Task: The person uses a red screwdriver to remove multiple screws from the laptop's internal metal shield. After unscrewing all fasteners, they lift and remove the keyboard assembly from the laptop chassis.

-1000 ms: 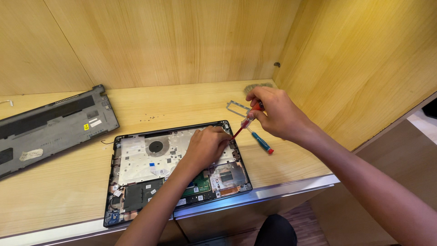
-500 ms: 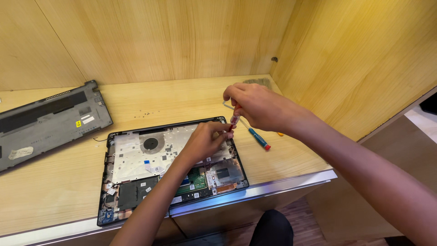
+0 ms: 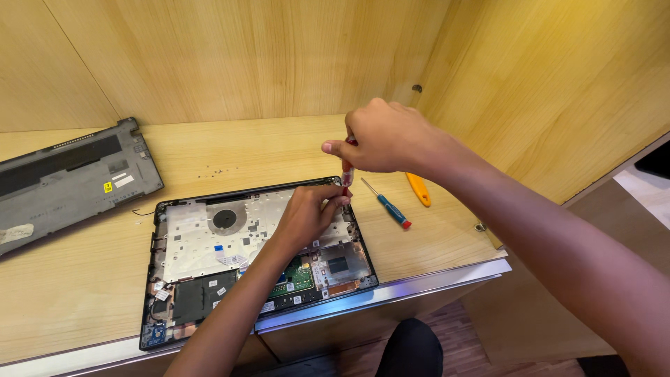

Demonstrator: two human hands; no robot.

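My right hand (image 3: 387,136) is closed around a red screwdriver (image 3: 347,172), fingers wrapped on the handle so that only a short stretch of it shows below my fist. It stands nearly upright, its tip down at the top right corner of the opened laptop (image 3: 255,258). My left hand (image 3: 307,213) rests on the laptop's inner frame just beside that corner, fingers curled and pinched close to the shaft of the screwdriver; I cannot tell whether they touch it or only steady the spot.

The laptop lies on the table (image 3: 77,286) with its insides showing: a round fan (image 3: 225,218) near the top left, a green board (image 3: 296,279) toward the front edge, and a dark battery bay at the lower left. The grey bottom cover (image 3: 70,174) lies apart at the left, tilted against the back wall. A few small screws (image 3: 218,169) are scattered on the table behind the laptop. To the right, near my right wrist, lie a blue screwdriver (image 3: 387,204) and an orange pry tool (image 3: 419,188), side by side, not touching.
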